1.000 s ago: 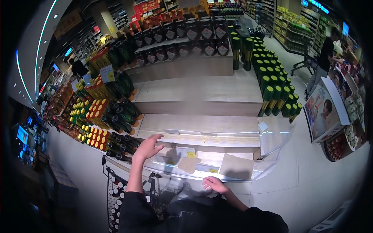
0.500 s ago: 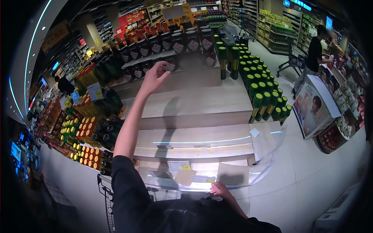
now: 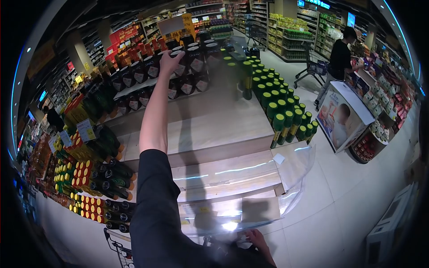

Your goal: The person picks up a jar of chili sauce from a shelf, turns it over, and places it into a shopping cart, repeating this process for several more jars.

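Observation:
Outstretched over the stepped shelf, my left hand [image 3: 170,63] has its fingers curled around the top of a dark jar [image 3: 179,69] in the upper row. This jar bears a diamond-shaped label, like its neighbours. More dark jars [image 3: 201,83] stand on the step just below. Low at the front, my right hand [image 3: 256,238] is closed near the clear curved guard [image 3: 292,203] of the display. Whatever its fingers hold is too dim to make out.
Green bottles with yellow caps [image 3: 278,119] stand in rows at the right. Red- and yellow-capped bottles [image 3: 82,172] fill the left side. A shopping cart [image 3: 117,245] is at lower left. A person in black [image 3: 342,58] stands beside another cart [image 3: 311,67] near a promotion counter [image 3: 344,117].
My left hand has reached farther forward and closed over an upper-row jar. My right hand has shifted slightly lower in view. The view has turned, moving the display leftward.

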Motion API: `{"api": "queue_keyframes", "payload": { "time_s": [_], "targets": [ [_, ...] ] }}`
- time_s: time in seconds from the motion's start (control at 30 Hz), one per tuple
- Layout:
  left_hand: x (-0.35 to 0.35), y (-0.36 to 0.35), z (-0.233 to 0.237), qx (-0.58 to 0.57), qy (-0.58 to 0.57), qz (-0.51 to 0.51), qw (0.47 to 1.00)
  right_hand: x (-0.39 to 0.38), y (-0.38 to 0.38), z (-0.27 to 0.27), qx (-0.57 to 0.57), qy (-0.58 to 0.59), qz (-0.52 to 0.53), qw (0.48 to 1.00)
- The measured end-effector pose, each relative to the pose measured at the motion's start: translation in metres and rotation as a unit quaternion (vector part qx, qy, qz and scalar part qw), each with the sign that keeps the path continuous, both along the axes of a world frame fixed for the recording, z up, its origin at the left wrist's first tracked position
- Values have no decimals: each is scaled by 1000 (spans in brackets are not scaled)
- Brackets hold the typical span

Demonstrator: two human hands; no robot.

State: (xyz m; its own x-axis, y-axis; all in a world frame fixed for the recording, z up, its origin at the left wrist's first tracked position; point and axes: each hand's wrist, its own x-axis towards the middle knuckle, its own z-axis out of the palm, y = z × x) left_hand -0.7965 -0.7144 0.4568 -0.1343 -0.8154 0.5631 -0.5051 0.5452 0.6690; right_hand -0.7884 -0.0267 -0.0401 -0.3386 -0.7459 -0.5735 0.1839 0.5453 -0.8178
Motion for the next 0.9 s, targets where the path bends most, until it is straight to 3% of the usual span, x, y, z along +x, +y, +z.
{"api": "queue_keyframes", "payload": {
  "time_s": [0.13,0.17,0.33,0.4,0.43,0.53,0.57,0.6,0.7,0.8,0.9],
  "targets": [
    [-6,-9,0,90,-1,-4,996,7,3,13,0,-35,-74,997],
    [-6,-30,-7,62,-25,4,998,6,4,13,8,-20,-72,997],
    [3,10,6,73,-11,-17,997,-2,4,0,14,14,-70,997],
    [9,19,7,22,40,-4,999,-4,10,-16,-2,82,-25,996],
    [16,41,21,62,40,0,997,-4,12,-11,-1,78,-21,997],
    [34,41,37,4,46,-4,999,-14,-7,7,-7,40,-15,999],
    [42,51,43,49,63,-56,995,-17,-17,9,-35,-12,-13,999],
    [48,50,45,9,46,-25,999,-21,-28,17,-63,-64,-11,996],
    [71,115,63,155,72,-185,968,-36,-83,91,-122,-126,48,983],
    [75,177,54,189,97,-211,954,-44,-133,161,-231,-112,99,961],
    [75,217,29,214,87,-215,949,-45,-179,231,-262,-143,107,948]
  ]
}}
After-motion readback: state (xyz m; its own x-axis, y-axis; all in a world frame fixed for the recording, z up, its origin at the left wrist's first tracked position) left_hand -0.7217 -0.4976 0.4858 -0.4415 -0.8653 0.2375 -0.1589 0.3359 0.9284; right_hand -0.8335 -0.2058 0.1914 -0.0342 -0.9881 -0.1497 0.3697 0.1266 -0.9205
